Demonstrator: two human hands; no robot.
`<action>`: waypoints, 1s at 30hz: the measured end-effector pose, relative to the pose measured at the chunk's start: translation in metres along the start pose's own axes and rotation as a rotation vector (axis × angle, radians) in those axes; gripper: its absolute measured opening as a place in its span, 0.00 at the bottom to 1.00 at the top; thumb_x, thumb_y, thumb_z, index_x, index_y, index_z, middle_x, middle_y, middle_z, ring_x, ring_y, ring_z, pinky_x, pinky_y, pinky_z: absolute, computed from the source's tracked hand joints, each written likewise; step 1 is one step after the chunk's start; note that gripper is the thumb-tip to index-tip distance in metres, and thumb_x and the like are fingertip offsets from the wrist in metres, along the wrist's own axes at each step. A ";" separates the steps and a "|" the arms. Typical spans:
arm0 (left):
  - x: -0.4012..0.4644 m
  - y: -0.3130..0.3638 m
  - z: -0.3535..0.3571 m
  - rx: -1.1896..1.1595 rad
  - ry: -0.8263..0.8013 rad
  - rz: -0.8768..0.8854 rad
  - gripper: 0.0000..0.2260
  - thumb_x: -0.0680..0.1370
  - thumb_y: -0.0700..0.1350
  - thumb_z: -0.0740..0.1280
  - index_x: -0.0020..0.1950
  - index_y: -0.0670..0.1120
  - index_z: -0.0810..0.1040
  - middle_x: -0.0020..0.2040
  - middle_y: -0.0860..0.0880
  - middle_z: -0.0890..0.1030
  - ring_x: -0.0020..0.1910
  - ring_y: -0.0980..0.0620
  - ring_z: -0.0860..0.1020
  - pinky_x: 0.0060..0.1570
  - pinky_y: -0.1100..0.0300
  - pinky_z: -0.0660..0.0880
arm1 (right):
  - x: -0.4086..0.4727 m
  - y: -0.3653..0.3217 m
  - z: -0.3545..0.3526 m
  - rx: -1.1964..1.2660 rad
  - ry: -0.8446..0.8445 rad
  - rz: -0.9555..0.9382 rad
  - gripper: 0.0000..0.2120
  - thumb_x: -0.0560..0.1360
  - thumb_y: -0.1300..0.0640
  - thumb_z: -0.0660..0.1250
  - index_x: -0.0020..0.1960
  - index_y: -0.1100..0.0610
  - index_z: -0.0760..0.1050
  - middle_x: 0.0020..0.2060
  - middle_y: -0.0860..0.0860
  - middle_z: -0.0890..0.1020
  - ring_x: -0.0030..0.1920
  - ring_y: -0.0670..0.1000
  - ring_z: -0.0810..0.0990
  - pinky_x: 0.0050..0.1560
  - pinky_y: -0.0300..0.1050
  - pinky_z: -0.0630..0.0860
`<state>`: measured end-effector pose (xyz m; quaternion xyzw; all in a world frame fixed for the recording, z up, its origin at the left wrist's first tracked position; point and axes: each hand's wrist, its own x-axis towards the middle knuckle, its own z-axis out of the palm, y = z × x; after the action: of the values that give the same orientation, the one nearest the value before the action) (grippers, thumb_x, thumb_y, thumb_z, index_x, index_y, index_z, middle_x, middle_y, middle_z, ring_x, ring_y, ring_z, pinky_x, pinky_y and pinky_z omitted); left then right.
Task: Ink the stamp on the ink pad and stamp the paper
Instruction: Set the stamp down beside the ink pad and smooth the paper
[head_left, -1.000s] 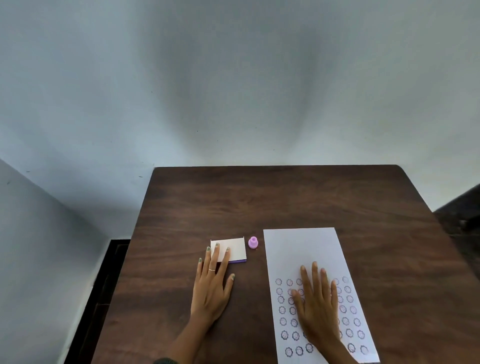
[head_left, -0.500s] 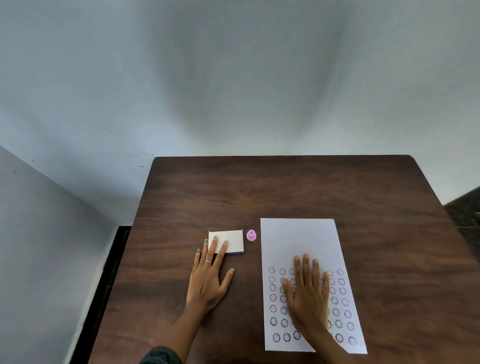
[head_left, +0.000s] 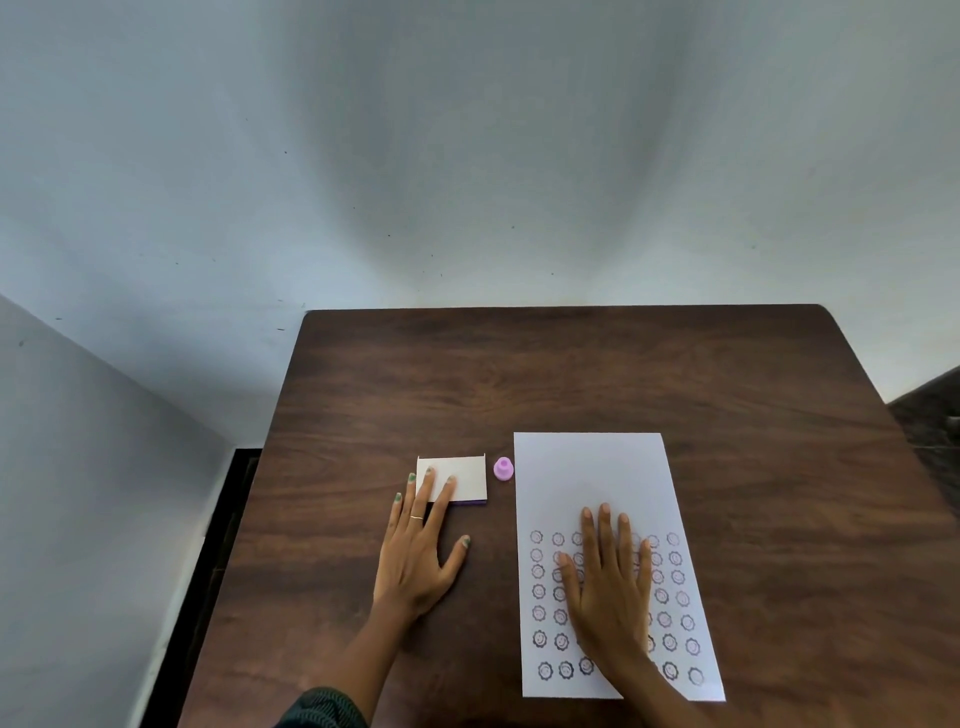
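Note:
A white sheet of paper (head_left: 592, 467) lies on the dark wooden table (head_left: 571, 374), its lower half covered with rows of round purple stamp marks. My right hand (head_left: 610, 587) rests flat on those marks, fingers spread. A small pink stamp (head_left: 503, 468) stands upright just left of the paper's top corner. Left of it sits the closed ink pad (head_left: 465, 475), white on top with a purple base. My left hand (head_left: 421, 556) lies flat on the table, two fingertips resting on the pad's near left corner. Neither hand holds anything.
The table stands in a corner of pale walls (head_left: 467, 156). A dark gap of floor (head_left: 228, 519) runs along the table's left edge, and dark floor (head_left: 930, 415) shows past its right edge.
The view has shifted a little, so the table and objects sit higher in frame. Both hands stay flat, in the same places relative to pad and paper.

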<state>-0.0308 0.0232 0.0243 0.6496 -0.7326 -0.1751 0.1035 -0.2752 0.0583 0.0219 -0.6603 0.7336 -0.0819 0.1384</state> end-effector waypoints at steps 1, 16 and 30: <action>0.000 0.000 0.000 0.000 0.001 0.001 0.32 0.77 0.61 0.55 0.77 0.56 0.46 0.79 0.52 0.46 0.77 0.49 0.44 0.75 0.52 0.43 | -0.001 0.000 0.000 0.000 0.000 0.002 0.32 0.74 0.38 0.48 0.73 0.51 0.49 0.74 0.53 0.56 0.74 0.57 0.53 0.73 0.57 0.44; 0.000 -0.001 0.000 0.013 0.007 0.016 0.32 0.77 0.62 0.54 0.77 0.56 0.46 0.79 0.51 0.46 0.77 0.49 0.44 0.75 0.51 0.42 | -0.002 0.003 -0.003 0.024 -0.007 -0.005 0.32 0.74 0.36 0.44 0.73 0.50 0.48 0.74 0.53 0.56 0.74 0.57 0.54 0.72 0.62 0.52; 0.006 0.015 -0.011 0.079 0.077 -0.010 0.30 0.77 0.59 0.54 0.77 0.55 0.48 0.79 0.50 0.49 0.77 0.48 0.46 0.74 0.50 0.38 | 0.011 -0.016 -0.013 -0.009 0.019 -0.013 0.31 0.75 0.39 0.47 0.73 0.52 0.51 0.74 0.54 0.57 0.74 0.56 0.54 0.73 0.60 0.50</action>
<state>-0.0415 0.0174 0.0399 0.6632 -0.7309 -0.1216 0.1051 -0.2652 0.0446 0.0382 -0.6648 0.7309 -0.0856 0.1280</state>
